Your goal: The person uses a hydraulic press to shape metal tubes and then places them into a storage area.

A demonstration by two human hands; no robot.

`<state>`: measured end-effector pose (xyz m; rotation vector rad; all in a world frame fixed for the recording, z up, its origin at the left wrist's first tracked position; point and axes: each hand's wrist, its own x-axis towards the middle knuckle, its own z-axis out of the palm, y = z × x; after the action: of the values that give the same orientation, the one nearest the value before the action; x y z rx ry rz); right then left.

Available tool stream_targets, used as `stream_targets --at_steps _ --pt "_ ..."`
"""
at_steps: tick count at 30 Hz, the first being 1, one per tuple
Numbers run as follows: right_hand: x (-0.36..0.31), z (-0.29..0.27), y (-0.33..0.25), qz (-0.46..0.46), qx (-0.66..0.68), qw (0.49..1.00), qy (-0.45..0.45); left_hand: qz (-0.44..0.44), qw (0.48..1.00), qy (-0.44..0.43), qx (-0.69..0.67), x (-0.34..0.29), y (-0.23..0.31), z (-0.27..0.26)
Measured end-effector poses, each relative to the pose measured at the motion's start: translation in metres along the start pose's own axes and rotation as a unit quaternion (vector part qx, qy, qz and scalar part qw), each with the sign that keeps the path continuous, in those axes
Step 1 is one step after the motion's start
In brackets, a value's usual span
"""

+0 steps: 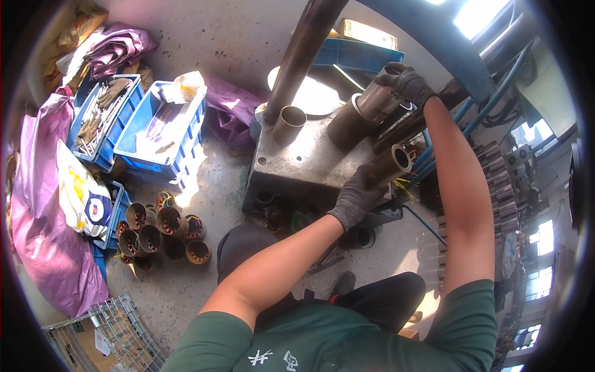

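Two hands, one metal bench, one wire basket.

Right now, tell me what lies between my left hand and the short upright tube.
In the head view, only bare worktop, marked by a small hole, lies between your left hand and the short upright tube.

Looks like a workshop, judging by the heavy steel machine with thick posts, blue crates at far left, a wire cage at near left and stacked metal tubes at right.
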<state>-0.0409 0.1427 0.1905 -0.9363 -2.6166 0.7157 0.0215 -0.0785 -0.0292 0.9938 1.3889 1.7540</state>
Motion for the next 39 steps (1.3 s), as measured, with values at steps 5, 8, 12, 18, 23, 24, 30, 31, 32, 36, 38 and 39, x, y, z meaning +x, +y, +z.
stream_targets --at_steps 5,8,12,18,23,24,30,31,32,36,38,39 --pt "0.006 0.003 0.005 -0.012 0.024 1.000 -0.001 -0.007 1.000 -0.005 -0.003 -0.001 -0.002 0.001" --pt "0.014 0.009 0.012 -0.006 -0.013 1.000 0.006 -0.006 1.000 -0.001 -0.003 -0.002 -0.004 0.005" --pt "0.017 0.010 0.023 -0.049 -0.157 0.985 0.051 -0.025 1.000 -0.010 -0.009 -0.004 -0.008 0.011" --pt "0.003 0.001 0.011 -0.040 -0.141 0.989 -0.002 -0.007 1.000 -0.019 0.009 0.002 -0.012 0.011" --pt "-0.058 -0.008 0.001 -0.088 -0.273 0.952 0.111 -0.013 1.000 -0.022 0.010 0.011 -0.014 0.003" --pt "-0.079 -0.017 0.002 -0.106 -0.262 0.956 0.074 -0.015 0.999 -0.018 0.024 0.012 -0.016 0.003" --pt "-0.265 -0.084 0.038 -0.047 -0.384 0.920 -0.057 0.010 1.000 -0.006 0.007 0.015 -0.030 0.003" --pt "-0.296 -0.093 0.048 -0.042 -0.364 0.929 -0.051 0.015 1.000 -0.006 0.013 0.013 -0.032 0.003" --pt "-0.327 -0.100 0.059 -0.029 -0.347 0.936 -0.045 0.018 1.000 -0.012 0.006 0.010 -0.033 0.004" --pt "-0.446 -0.104 0.113 0.024 -0.262 0.956 0.131 0.019 0.998 -0.018 -0.052 -0.007 -0.033 0.007" --pt "-0.485 -0.078 0.145 0.026 -0.167 0.950 0.264 0.008 0.996 -0.012 -0.091 -0.013 -0.031 0.006" --pt "-0.502 -0.061 0.158 0.058 -0.044 0.950 0.304 0.044 0.996 -0.011 -0.076 -0.012 -0.029 0.003"
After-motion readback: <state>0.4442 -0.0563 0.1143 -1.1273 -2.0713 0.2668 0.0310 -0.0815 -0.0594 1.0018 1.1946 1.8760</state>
